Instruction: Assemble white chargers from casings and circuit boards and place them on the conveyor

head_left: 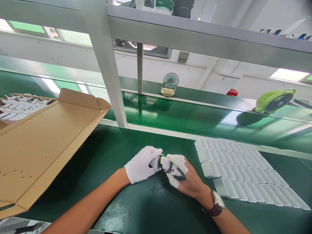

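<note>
Slanting rightward and nearward: long axis of circuit assembly (165,163), gripped by left fingers (156,151) and right fingers (179,163)

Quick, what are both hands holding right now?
Left hand: closed, holding a small white plastic casing.
Right hand: closed, holding a small white-and-yellow electronic part beside the casing.
</note>
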The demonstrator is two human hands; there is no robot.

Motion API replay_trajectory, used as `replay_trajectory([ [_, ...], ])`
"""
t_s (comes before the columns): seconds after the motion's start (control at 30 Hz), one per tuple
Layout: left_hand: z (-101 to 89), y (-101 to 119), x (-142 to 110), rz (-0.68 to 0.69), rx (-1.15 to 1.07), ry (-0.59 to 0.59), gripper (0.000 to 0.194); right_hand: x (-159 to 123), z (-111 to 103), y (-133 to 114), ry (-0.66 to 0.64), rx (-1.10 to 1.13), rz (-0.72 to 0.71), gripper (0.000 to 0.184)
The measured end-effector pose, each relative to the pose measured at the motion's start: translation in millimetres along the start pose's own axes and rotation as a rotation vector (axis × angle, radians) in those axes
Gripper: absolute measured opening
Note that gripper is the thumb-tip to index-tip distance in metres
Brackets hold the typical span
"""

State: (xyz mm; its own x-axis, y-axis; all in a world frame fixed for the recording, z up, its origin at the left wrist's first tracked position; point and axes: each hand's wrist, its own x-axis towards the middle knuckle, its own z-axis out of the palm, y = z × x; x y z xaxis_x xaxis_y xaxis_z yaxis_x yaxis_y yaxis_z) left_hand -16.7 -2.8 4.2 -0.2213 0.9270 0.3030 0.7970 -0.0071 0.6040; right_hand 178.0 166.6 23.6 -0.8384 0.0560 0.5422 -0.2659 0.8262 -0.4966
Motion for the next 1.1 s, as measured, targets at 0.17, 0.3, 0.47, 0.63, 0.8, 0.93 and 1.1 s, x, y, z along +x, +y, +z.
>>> replay_trajectory([
  [0.17, -0.7, 2, 1, 0.016, 0.021, 0.004, 0.069, -1, -1, -2, -0.027, -0.033, 0.023, 0.076],
  [0.3, -2.0, 3, 1, 0.073, 0.018, 0.04, 0.068, -1, 1, -1, -0.015, -0.058, 0.001, 0.076],
  [0.47, -3.6, 5, 3, 0.109, 0.016, 0.059, 0.062, -2, 3, 1, -0.004, -0.046, -0.011, 0.076],
  [0.63, -5.8, 8, 6, 0.101, -0.008, 0.032, 0.052, -3, 1, 1, 0.002, -0.041, -0.007, 0.077],
  [0.8, -8.1, 11, 9, 0.131, -0.047, 0.017, 0.052, -4, 3, 2, -0.012, -0.063, -0.014, 0.08],
  [0.93, -8.4, 12, 9, 0.142, -0.024, 0.027, 0.054, -6, 5, 2, -0.022, -0.064, -0.011, 0.079],
  [1.1, -10.6, 19, 12, 0.104, -0.055, -0.039, 0.046, -5, 7, 2, -0.031, -0.1, -0.023, 0.077],
])
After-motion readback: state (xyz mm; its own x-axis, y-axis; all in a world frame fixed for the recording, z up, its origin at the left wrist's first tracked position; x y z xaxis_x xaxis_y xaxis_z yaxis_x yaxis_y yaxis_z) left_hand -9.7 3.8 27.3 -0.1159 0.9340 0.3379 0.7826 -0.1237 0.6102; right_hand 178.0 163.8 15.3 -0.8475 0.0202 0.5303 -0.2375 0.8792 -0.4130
